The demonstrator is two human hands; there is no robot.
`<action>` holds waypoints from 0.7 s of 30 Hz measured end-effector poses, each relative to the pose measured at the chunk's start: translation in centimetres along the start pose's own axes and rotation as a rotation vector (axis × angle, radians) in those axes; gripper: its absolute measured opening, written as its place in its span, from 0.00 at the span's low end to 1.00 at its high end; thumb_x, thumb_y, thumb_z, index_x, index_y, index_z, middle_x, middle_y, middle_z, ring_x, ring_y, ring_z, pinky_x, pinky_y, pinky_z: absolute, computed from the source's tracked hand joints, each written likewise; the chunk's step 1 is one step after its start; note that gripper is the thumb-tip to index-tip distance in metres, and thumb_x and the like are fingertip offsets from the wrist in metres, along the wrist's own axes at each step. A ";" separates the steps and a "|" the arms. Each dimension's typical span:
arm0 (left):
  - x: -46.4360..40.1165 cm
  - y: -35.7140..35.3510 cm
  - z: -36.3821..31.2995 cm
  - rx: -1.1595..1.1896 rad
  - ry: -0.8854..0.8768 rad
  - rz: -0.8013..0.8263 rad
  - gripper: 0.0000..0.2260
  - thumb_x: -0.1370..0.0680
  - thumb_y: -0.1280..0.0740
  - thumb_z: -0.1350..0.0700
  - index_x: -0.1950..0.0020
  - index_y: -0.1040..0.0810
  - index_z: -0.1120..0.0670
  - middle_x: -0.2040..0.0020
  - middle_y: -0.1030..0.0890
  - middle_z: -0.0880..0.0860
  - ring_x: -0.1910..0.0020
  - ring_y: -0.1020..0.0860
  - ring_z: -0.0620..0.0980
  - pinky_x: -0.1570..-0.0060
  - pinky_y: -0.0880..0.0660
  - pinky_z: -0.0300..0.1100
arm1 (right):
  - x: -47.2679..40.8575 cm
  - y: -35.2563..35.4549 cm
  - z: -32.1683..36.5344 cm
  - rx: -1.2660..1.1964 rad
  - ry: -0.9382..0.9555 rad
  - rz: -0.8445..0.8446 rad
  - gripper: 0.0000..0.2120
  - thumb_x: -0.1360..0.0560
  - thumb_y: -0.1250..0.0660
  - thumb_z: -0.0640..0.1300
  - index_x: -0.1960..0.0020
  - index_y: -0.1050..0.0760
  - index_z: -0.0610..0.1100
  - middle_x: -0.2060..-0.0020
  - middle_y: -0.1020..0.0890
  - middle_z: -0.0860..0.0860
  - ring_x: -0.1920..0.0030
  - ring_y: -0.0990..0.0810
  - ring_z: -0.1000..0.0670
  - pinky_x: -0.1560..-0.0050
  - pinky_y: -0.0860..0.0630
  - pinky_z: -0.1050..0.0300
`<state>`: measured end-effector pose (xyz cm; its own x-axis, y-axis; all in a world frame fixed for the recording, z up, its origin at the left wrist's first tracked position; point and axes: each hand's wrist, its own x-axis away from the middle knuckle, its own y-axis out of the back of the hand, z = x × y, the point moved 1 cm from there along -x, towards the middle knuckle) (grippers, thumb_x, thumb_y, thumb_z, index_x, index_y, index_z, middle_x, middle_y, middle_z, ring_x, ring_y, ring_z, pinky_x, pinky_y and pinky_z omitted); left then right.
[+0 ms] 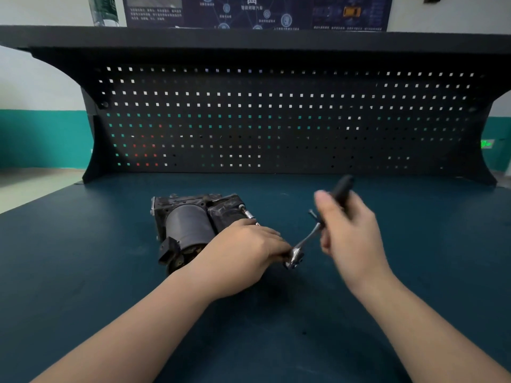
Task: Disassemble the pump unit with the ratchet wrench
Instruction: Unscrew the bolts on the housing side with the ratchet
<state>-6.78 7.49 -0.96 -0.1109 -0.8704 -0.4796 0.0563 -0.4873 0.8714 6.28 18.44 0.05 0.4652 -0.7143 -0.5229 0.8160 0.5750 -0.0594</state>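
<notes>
R hand (351, 230) fingers curled round wrench (304, 241) handle; L hand (243, 252) fingers grip wrench head beside pump (190, 225) on desk (83, 258).

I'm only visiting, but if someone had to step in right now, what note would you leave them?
Left hand: curled round the wrench's extension bar beside the pump, near the ratchet head.
Right hand: grips the black handle of the wrench; it is blurred.
Pump lies on the bench, the extension running to its right end.
Done: wrench engaged, as far as can be seen.
Left: no removed parts visible, so the disassembly remains.
</notes>
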 end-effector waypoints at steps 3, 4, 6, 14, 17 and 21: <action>0.0 0.3 0.0 0.022 -0.017 0.006 0.05 0.25 0.34 0.60 0.54 0.18 0.53 0.58 0.17 0.51 0.55 0.19 0.54 0.49 0.25 0.50 | 1.1 -0.9 0.2 0.401 0.448 0.275 0.13 0.25 0.38 0.59 0.60 0.33 0.51 0.72 0.27 0.60 0.71 0.29 0.57 0.69 0.32 0.60; 0.1 0.4 0.0 0.017 -0.033 0.000 0.05 0.26 0.33 0.60 0.54 0.19 0.54 0.58 0.16 0.51 0.55 0.19 0.54 0.52 0.25 0.51 | 1.2 -1.0 0.2 0.412 0.471 0.285 0.13 0.25 0.39 0.59 0.60 0.34 0.51 0.71 0.27 0.60 0.71 0.29 0.57 0.69 0.32 0.60; 0.2 0.3 0.0 -0.013 -0.053 0.009 0.07 0.25 0.34 0.60 0.51 0.19 0.52 0.53 0.16 0.48 0.49 0.20 0.51 0.52 0.26 0.50 | 1.1 -0.8 0.2 0.325 0.433 0.246 0.15 0.25 0.39 0.59 0.61 0.33 0.49 0.72 0.28 0.57 0.71 0.29 0.56 0.68 0.32 0.58; 0.2 -0.1 0.4 -0.105 -0.013 0.118 0.14 0.23 0.39 0.62 0.42 0.24 0.47 0.43 0.20 0.43 0.39 0.27 0.47 0.39 0.34 0.48 | 0.8 -0.9 0.5 0.176 0.306 0.179 0.17 0.28 0.37 0.61 0.60 0.31 0.46 0.72 0.31 0.46 0.73 0.32 0.54 0.70 0.33 0.54; 0.1 -0.1 0.5 -0.112 -0.027 0.112 0.16 0.24 0.41 0.64 0.41 0.25 0.49 0.43 0.21 0.44 0.39 0.27 0.45 0.40 0.36 0.44 | 0.4 -1.1 0.9 -0.022 0.148 0.135 0.19 0.28 0.31 0.59 0.61 0.30 0.44 0.76 0.31 0.53 0.76 0.34 0.55 0.75 0.35 0.61; 0.2 0.1 0.5 -0.044 0.008 0.025 0.18 0.25 0.41 0.68 0.40 0.24 0.55 0.44 0.20 0.50 0.43 0.25 0.49 0.37 0.38 0.40 | -1.2 -0.2 0.6 -0.390 -0.267 -0.041 0.17 0.25 0.34 0.54 0.62 0.32 0.42 0.81 0.35 0.51 0.83 0.41 0.55 0.81 0.44 0.66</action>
<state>-7.28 7.36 -0.94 -0.1006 -0.8831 -0.4583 0.1025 -0.4674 0.8781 5.72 18.94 1.23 0.5486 -0.7880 -0.2796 0.6699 0.6143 -0.4170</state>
